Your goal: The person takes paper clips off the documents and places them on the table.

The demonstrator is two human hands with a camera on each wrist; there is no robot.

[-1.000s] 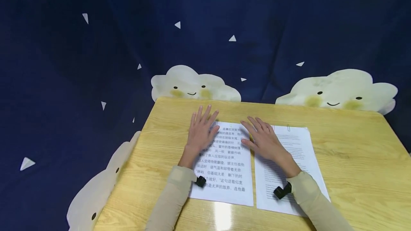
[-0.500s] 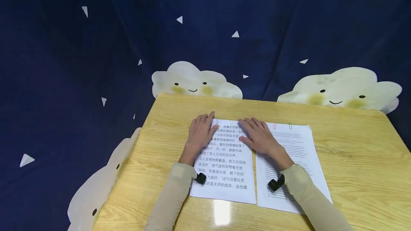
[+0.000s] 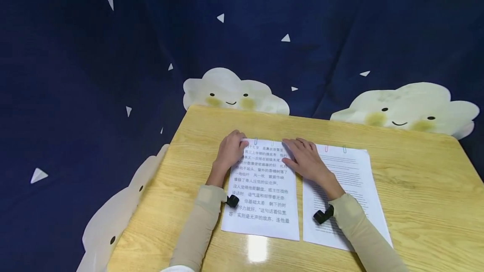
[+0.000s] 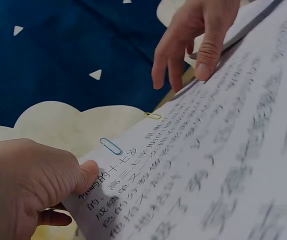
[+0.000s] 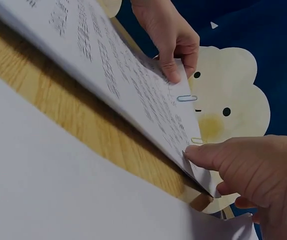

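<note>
A stack of sheets printed in large Chinese characters lies on the table with its top edge away from me. My left hand pinches its top left corner, the thumb on the page and the fingers curled behind the edge. At the top right corner, my right hand grips with its thumb on the print and its fingers past the edge. Between the hands, a blue paper clip and a yellow paper clip sit on the top edge.
Close on the right lies a second stack with finer print, partly under my right forearm. A pink clip and a green clip sit on its top edge. Beyond the wooden table hangs a dark blue curtain with clouds.
Both hands come down from above the sheets to the left stack's top corners. The left fingers, spread earlier, now curl over the corner; the right hand has moved slightly left.
</note>
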